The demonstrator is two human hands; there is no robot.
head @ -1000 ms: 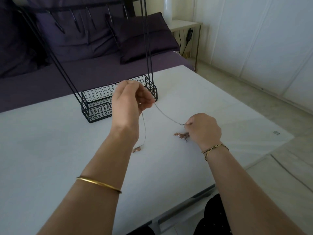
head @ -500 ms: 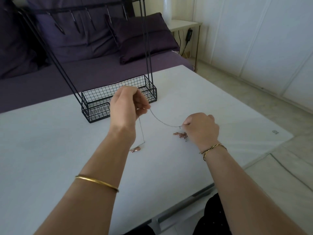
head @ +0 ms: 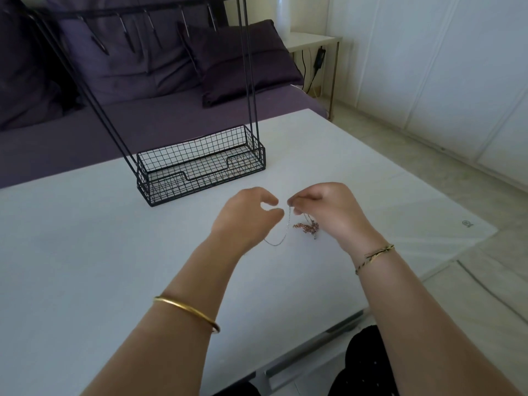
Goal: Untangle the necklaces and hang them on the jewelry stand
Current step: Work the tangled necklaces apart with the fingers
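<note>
A thin silver necklace (head: 281,238) hangs from my right hand (head: 325,212), which pinches its upper end; the lower part curves onto the white table (head: 85,252). A rose-gold necklace (head: 305,227) lies bunched on the table just under my right hand. My left hand (head: 245,221) hovers close beside the silver chain with thumb and fingers loosely curved and apart, holding nothing. The black wire jewelry stand (head: 200,164), with a mesh basket base and a top bar of hooks (head: 128,38), stands on the table behind the hands.
A purple sofa with cushions (head: 234,58) runs behind the table. A small side table (head: 311,42) with a cable is at the back right. The table's right edge (head: 428,270) drops to a pale floor.
My left hand has let go of the silver chain and come down and right towards my right hand. The chain, earlier stretched between both hands, now hangs from the right hand alone.
</note>
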